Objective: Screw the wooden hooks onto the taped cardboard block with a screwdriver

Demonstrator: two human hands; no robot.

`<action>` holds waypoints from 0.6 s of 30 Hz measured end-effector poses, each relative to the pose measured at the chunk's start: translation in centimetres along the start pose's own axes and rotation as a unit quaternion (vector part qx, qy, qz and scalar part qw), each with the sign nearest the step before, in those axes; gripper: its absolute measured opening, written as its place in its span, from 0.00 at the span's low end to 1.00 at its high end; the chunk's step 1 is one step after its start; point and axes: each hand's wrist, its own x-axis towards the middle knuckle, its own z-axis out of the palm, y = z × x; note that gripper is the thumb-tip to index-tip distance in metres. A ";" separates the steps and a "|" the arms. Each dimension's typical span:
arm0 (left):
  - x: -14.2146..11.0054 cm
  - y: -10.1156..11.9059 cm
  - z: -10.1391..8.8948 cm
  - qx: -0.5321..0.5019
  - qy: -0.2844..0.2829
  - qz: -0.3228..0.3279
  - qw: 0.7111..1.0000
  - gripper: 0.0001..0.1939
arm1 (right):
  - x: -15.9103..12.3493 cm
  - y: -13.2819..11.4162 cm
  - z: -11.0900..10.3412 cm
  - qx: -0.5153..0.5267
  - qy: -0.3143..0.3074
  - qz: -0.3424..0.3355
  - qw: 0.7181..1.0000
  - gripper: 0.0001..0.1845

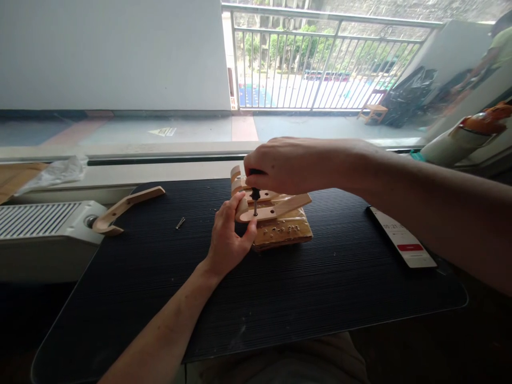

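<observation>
My right hand [266, 165] is closed around the dark handle of a screwdriver [255, 196], which points straight down. Its tip meets a hole in a curved wooden hook [292, 205] lying on a taped cardboard block [286, 234]. With thumb and fingers, my left hand [230, 229] grips the rounded end of that hook. Behind it, a second wooden hook [235, 178] rests on the block, partly hidden by my right hand. Small dark holes and crumbs mark the front of the cardboard.
Left on the black table [160, 298] lie a third wooden hook [132, 200] and a couple of small screws [180, 223]. A phone [404, 240] is at the right. Beyond stand a white radiator [48, 218], a window sill and a balcony railing [288, 34]. A person [500, 48] is far right.
</observation>
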 end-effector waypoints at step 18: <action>-0.1 -0.2 0.0 0.004 -0.001 0.002 1.000 0.31 | 0.1 0.5 0.2 0.016 0.026 -0.008 0.999 0.21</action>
